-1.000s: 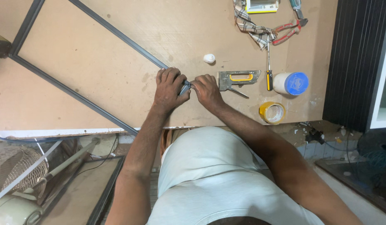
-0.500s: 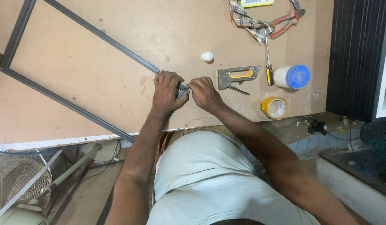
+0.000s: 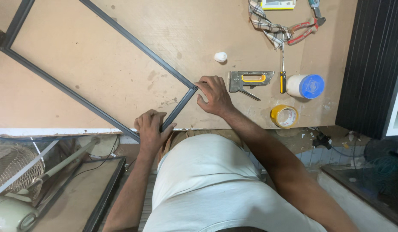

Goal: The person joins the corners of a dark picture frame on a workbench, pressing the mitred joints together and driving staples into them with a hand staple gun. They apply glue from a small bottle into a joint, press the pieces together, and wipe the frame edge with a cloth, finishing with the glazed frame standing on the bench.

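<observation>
A thin dark metal frame (image 3: 100, 68) is laid flat on the tan bench (image 3: 121, 34), its near corner pointing toward the person at about 5 o'clock of the frame's middle. That corner is pinched by the right hand (image 3: 214, 96), whose fingertips are pressed on the joint; the grip is closed on the frame corner. The left hand (image 3: 150, 129) is set at 7 o'clock from the right hand, near the bench's front edge, and its grip is wrapped around the short side bar of the frame.

At 3 o'clock from the right hand, just beside it, a metal staple gun (image 3: 250, 80) with a yellow insert is lying. Further along at 3 o'clock a screwdriver (image 3: 283, 73) and a white tub with a blue lid (image 3: 306, 86) are seen, and a roll of yellow tape (image 3: 284, 116) lies at 4 o'clock. Red-handled pliers (image 3: 304, 30) and a checked cloth (image 3: 265, 23) are placed at 1 o'clock, well apart.
</observation>
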The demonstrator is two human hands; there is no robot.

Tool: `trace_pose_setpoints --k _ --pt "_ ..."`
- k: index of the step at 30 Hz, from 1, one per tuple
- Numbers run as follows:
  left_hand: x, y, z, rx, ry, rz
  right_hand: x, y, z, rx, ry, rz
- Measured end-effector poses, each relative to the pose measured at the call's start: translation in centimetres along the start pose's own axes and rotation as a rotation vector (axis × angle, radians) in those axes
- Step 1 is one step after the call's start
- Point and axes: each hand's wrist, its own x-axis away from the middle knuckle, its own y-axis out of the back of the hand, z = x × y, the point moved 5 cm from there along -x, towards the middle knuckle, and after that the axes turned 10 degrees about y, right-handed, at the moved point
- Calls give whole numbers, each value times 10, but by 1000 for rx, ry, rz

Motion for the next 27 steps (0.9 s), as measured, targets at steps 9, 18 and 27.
trace_pose_setpoints --k 9,18,27 --pt "19 9 14 7 33 -55 -10 2 12 -177 -98 -101" --pt "-7 12 -7 21 54 -70 -13 8 27 -316 -135 -200" --pt "-39 5 -28 -15 50 -57 13 19 37 -439 -262 -126"
